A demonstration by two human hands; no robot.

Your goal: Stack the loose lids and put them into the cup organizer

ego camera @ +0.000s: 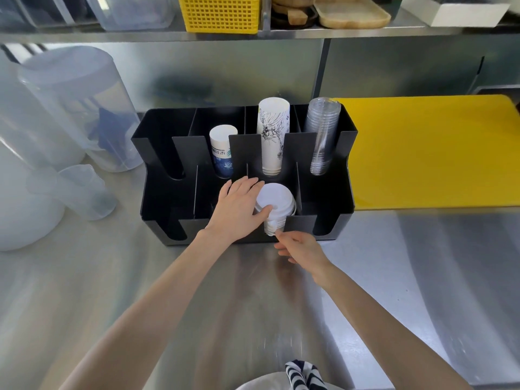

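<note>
A black cup organizer (166,198) stands on the steel counter. A stack of white lids (277,199) sits in its front row, third slot from the left, showing through the slot's cut-out. My left hand (239,209) rests against the stack's left side, thumb on its front edge and fingers reaching over the divider. My right hand (299,247) is just in front of the organizer, below the slot, fingers loosely curled, fingertips close to the bottom of the stack. The back row holds two stacks of paper cups (271,133) and a stack of clear plastic cups (322,133).
A yellow cutting board (433,153) lies right of the organizer. Translucent plastic jugs and containers (76,108) stand at the left. A shelf above carries a yellow basket (221,12) and wooden trays (351,12). Bare steel counter (422,277) lies in front.
</note>
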